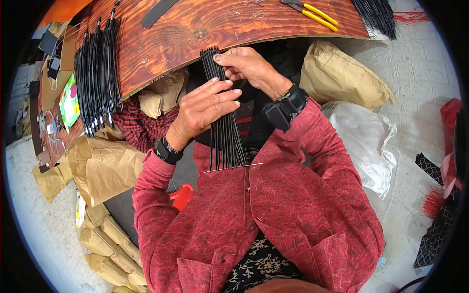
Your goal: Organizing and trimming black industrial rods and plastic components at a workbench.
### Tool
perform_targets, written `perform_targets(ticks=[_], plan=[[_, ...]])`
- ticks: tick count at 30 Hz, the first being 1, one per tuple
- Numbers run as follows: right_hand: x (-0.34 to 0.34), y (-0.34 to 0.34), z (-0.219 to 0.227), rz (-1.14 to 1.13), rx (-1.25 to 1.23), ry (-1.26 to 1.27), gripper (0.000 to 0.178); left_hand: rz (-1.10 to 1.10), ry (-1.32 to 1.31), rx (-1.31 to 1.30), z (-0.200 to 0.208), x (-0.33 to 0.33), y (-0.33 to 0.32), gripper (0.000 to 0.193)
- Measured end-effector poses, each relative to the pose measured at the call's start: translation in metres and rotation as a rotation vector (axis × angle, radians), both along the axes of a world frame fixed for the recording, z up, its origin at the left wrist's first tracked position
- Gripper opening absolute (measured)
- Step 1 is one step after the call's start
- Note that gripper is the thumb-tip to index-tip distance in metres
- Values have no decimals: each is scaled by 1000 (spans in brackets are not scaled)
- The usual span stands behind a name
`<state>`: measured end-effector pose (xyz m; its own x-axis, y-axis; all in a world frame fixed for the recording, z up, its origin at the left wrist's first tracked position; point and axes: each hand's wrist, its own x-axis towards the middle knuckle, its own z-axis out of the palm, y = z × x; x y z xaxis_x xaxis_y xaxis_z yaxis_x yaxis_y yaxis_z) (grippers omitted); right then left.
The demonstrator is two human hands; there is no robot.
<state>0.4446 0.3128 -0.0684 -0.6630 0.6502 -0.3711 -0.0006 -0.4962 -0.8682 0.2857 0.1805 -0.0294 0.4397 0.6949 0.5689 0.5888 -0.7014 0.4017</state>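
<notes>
A flat row of thin black strips (226, 139) hangs upright in front of my body, their pointed upper ends near the table edge. My right hand (246, 67) pinches the row near its top between thumb and fingers. Lower down, my left hand (205, 108) lies across the strips with its fingers fairly straight; its thumb is hidden behind them, and the strips pass between. At the bottom, the strips fan out a little along a thin metal wire (233, 168), which crosses their lower ends just over my red jacket.
Bundles of black strips (100, 73) hang over the left edge of the wooden table (181, 41). Yellow-handled pliers (317, 17) and small clippings lie on it. A tan sack (342, 78) and a white bag (361, 146) stand right; brown packages (107, 244) lie lower left.
</notes>
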Motion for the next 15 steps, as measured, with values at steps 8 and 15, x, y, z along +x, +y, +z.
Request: perform_targets(ticks=[8,15], plan=[[-1,4,-12,50,-369,293,16,-5,-24,-14,4,1,-1,16],[-5,10,-26,134,-329,409,17,-15,-19,4,4,2,-1,15]])
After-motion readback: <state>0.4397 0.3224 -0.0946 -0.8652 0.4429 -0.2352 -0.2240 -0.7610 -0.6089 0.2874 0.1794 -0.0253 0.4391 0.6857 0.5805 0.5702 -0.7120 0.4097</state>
